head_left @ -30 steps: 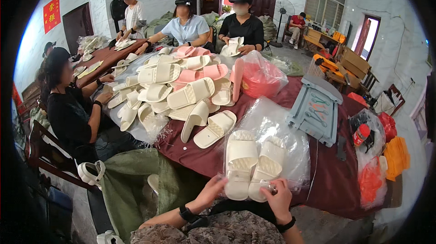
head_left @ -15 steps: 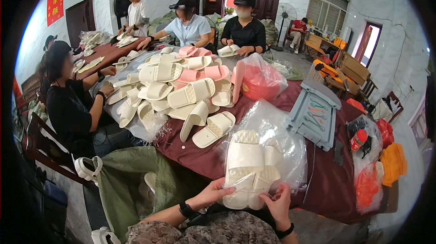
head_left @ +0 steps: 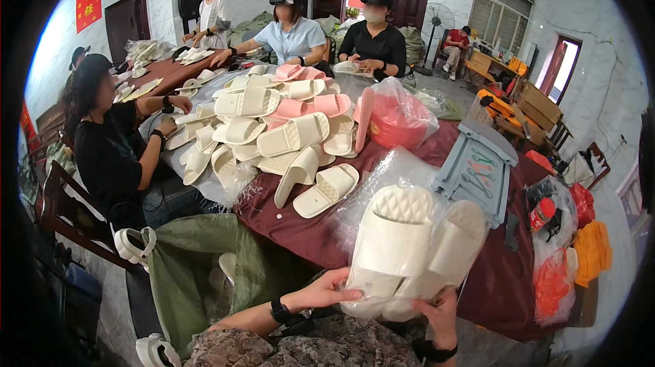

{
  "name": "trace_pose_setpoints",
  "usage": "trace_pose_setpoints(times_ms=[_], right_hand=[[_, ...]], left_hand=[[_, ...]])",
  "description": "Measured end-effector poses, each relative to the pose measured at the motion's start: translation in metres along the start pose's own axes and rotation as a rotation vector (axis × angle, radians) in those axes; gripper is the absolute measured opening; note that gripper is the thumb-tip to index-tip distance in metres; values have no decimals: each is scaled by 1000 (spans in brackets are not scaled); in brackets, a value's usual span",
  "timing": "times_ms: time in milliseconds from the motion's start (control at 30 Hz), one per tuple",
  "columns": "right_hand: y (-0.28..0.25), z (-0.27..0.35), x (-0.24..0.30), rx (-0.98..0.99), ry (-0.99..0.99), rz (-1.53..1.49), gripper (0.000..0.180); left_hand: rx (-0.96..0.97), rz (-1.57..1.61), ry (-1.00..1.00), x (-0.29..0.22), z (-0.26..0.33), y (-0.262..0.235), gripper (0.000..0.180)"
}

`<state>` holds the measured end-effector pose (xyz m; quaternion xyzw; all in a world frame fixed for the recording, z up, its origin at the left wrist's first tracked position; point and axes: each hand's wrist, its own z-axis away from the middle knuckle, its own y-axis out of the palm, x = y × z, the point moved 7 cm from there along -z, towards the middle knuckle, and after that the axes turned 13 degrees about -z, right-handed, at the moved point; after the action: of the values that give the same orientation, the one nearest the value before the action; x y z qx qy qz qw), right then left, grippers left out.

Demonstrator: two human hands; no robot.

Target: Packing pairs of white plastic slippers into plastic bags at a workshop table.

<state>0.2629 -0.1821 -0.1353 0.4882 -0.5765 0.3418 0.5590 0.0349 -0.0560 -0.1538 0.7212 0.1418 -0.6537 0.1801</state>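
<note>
A pair of cream slippers [head_left: 392, 230] is held up in front of me, tilted toward me over the table's near edge. Clear plastic shows around their lower ends; how far it covers them I cannot tell. My left hand [head_left: 321, 292] grips the lower left side, thumb on the front. On the lower right, my right hand [head_left: 438, 316] pinches the other slipper's end, its fingers partly hidden behind. Behind the pair, clear plastic bags [head_left: 399, 170] lie flat on the dark red tablecloth [head_left: 263, 220]. Closest on the table to my left is a loose cream slipper [head_left: 326, 191].
A heap of cream and pink slippers [head_left: 293, 133] covers the table's middle. Beside it stand a red bag-wrapped bundle [head_left: 399, 121] and a grey plastic folding stool [head_left: 477, 169]. A green sack [head_left: 198, 264] hangs at my left. Several co-workers sit or stand around the table.
Both my hands have raised the slippers off the table and tilted them up toward me, slightly rightward. The view has shifted a little. The co-worker in light blue has lifted their head.
</note>
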Motion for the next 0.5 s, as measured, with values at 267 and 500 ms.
trace_pose_setpoints(times_ms=[267, 500], right_hand=[[21, -2, 3, -274, -266, 70, 58], [43, -10, -19, -105, -173, 13, 50]], left_hand=[[-157, 217, -88, -1, -18, 24, 62], [-228, 235, -59, 18, -12, 23, 66]])
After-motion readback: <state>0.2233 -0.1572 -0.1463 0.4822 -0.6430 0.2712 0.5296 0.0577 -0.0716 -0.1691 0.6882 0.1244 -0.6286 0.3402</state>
